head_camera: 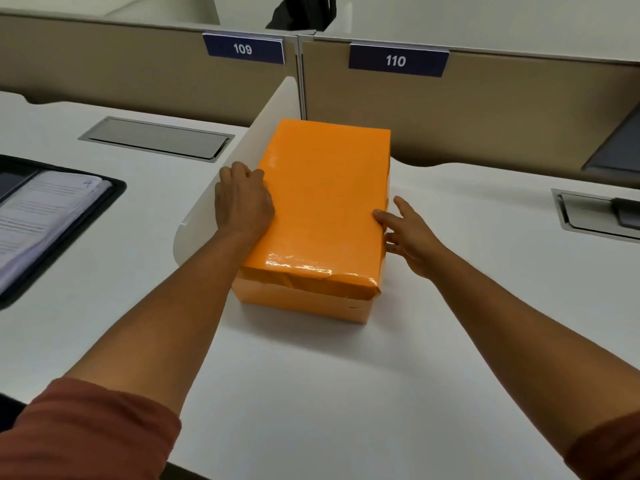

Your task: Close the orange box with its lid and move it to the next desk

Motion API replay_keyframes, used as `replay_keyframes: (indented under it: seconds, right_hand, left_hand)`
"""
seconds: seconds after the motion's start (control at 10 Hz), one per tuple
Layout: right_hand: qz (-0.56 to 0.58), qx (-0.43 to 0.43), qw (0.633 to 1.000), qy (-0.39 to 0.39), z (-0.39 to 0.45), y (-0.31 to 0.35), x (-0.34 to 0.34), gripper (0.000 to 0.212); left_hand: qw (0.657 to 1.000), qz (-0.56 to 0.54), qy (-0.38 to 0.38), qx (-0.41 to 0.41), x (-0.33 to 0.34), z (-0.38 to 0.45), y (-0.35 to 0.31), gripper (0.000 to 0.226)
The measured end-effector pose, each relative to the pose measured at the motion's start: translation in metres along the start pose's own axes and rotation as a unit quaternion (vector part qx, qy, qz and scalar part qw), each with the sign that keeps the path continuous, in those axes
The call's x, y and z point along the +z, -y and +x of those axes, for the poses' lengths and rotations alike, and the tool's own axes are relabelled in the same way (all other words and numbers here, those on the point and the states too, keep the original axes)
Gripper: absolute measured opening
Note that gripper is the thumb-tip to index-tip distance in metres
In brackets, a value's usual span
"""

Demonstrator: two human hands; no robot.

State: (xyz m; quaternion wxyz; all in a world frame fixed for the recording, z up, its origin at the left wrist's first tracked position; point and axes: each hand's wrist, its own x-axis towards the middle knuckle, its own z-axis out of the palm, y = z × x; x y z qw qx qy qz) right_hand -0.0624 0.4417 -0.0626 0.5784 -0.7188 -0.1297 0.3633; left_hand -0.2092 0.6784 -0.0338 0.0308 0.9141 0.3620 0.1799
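Observation:
The orange box (311, 299) stands on the white desk marked 110, close beside the low white divider (221, 188). Its glossy orange lid (325, 199) sits on top and covers it. My left hand (242, 199) grips the lid's left edge, fingers curled between box and divider. At the right edge my right hand (405, 233) has its thumb on the lid's top and its fingers spread down the side. Both hands are in contact with the box, which rests on the desk.
An open folder with papers (45, 216) lies on the left desk, marked 109, near a grey cable hatch (156, 138). Another hatch (595, 214) is set in the right desk. Beige partition panels (485, 109) close off the back.

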Motion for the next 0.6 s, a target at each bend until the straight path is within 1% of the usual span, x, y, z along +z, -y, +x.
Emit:
replay_keyframes:
  seconds: [0.1,0.2,0.3,0.4,0.5,0.6]
  right_hand:
    - [-0.004,-0.013,1.0,-0.003,0.002,0.0,0.004,0.07]
    - [0.003,-0.017,1.0,0.017,0.002,0.003,0.012,0.066]
    - [0.003,-0.015,0.999,0.031,0.001,0.002,0.017,0.07]
    - [-0.012,-0.023,0.999,0.035,-0.001,-0.001,0.017,0.073]
    - [-0.042,-0.022,0.998,0.038,-0.004,0.001,0.013,0.074]
    - [-0.08,-0.044,0.996,0.006,-0.007,0.001,0.009,0.08]
  left_hand:
    - [1.0,0.0,0.011,-0.003,0.0,0.0,-0.002,0.031]
    - [1.0,-0.007,0.021,-0.012,-0.001,0.002,-0.001,0.03]
    - [0.999,0.003,0.037,-0.024,-0.003,0.005,-0.001,0.031]
    - [0.999,0.019,0.037,-0.015,0.0,0.004,-0.002,0.031]
    - [0.997,0.026,0.066,-0.018,-0.002,0.0,-0.008,0.032]
    - [0.994,0.026,0.098,-0.033,0.002,-0.003,-0.018,0.044]
